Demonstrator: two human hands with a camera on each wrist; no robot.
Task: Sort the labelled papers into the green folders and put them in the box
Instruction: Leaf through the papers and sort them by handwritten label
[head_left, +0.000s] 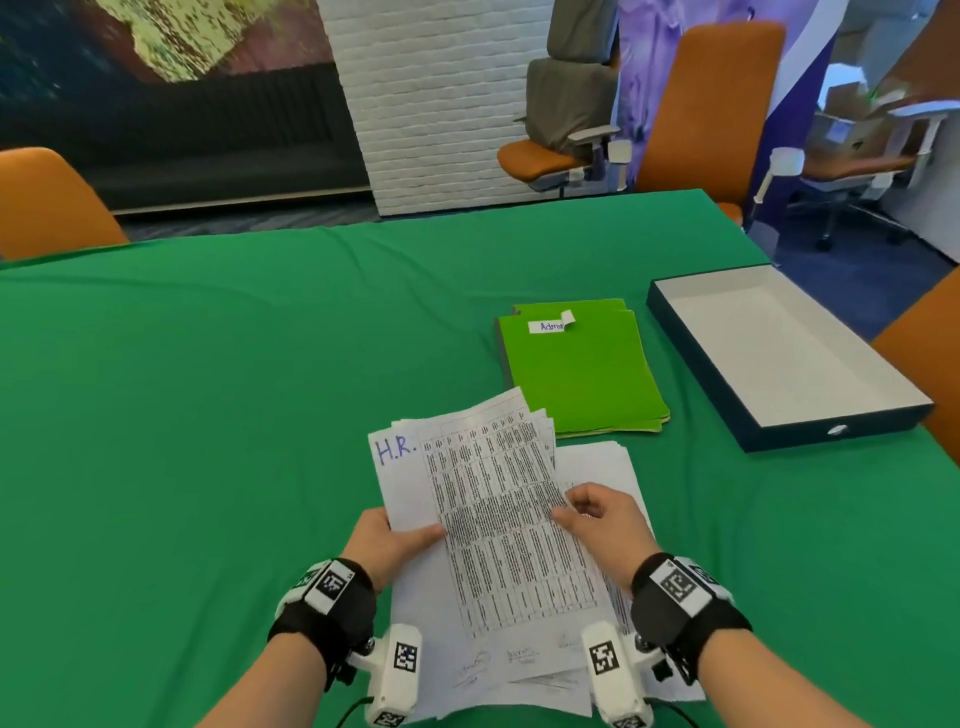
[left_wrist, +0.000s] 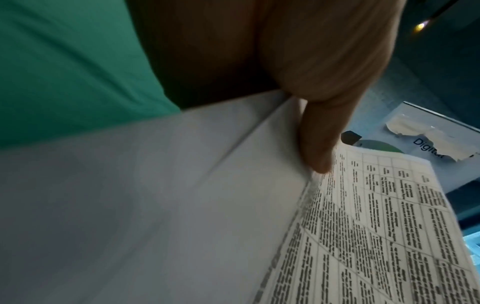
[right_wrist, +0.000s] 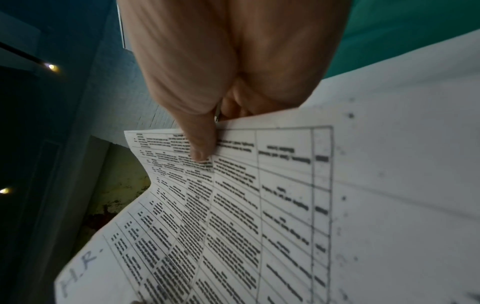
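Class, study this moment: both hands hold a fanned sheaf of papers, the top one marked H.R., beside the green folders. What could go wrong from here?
1. The sheaf of papers is fanned and uneven; the left hand and right hand each pinch only an edge, so sheets may slip from the grip.
2. The top green folder reads Admin, so the H.R. sheet could be misfiled there.
3. More papers on the table could get mixed in.

Left hand (left_wrist: 319, 86) thumb pins printed papers (left_wrist: 376, 236).
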